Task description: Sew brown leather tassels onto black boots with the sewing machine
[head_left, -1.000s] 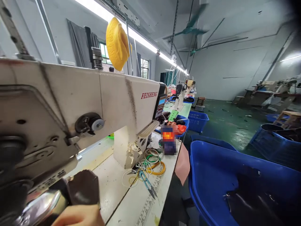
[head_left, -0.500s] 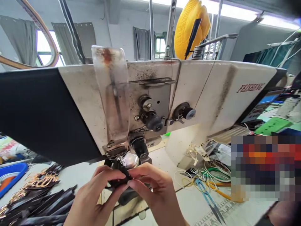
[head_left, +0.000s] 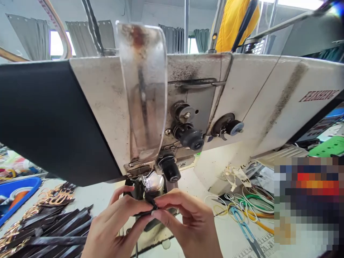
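My left hand [head_left: 115, 222] and my right hand [head_left: 188, 224] meet just in front of the sewing area, low in the middle of the view. Both pinch a small black strip [head_left: 151, 201] between thumb and forefinger. Fingers cover most of this strip, so its ends do not show. Right behind the fingertips is the shiny metal of the sewing machine [head_left: 94, 93], below a black knob [head_left: 170, 168]. A pile of black straps [head_left: 61, 233] lies left of my left hand, with gold-coloured metal fittings [head_left: 55, 197] at the straps' far ends.
A clear plastic guard [head_left: 145, 82] fronts the machine head. Blue thread snips [head_left: 243, 225], tangled cords [head_left: 248, 204] and ruler markings [head_left: 264, 242] are on the right. A blue basket [head_left: 36, 184] stands far left; yellow thread [head_left: 228, 28] rises behind the machine.
The view has moved closer to the machine, which now looks larger. Both hands keep pinching the black strip, and it has turned a little between the fingertips.
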`<action>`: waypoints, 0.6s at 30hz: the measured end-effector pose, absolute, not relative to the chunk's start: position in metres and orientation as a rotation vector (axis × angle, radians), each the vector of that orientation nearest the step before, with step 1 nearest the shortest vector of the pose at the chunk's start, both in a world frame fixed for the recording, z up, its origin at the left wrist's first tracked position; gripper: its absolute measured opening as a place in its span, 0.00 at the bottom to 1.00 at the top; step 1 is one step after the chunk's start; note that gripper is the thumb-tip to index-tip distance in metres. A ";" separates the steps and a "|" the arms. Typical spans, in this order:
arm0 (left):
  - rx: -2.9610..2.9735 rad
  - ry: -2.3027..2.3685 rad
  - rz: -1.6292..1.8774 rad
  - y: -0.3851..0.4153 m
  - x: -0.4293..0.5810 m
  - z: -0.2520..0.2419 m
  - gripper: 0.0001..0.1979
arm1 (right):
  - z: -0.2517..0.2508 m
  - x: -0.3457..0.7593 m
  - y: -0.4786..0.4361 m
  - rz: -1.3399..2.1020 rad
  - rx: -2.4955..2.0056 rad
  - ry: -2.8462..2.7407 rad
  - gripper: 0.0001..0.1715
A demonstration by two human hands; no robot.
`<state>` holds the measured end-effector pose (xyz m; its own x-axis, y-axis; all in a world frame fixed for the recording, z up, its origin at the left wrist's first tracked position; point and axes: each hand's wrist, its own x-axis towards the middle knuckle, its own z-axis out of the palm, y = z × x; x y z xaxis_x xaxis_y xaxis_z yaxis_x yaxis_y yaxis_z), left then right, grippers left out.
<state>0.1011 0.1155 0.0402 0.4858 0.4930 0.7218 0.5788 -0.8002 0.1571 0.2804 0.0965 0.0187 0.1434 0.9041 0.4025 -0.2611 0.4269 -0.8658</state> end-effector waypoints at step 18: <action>-2.832 -0.745 -1.283 0.113 0.103 0.049 0.16 | 0.021 0.292 0.097 0.947 -0.782 -1.221 0.07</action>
<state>0.1028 0.1131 0.0488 0.5698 0.4349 0.6972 0.3904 -0.8899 0.2361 0.2918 0.0968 0.0211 0.0762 0.9094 0.4089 -0.1703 0.4160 -0.8933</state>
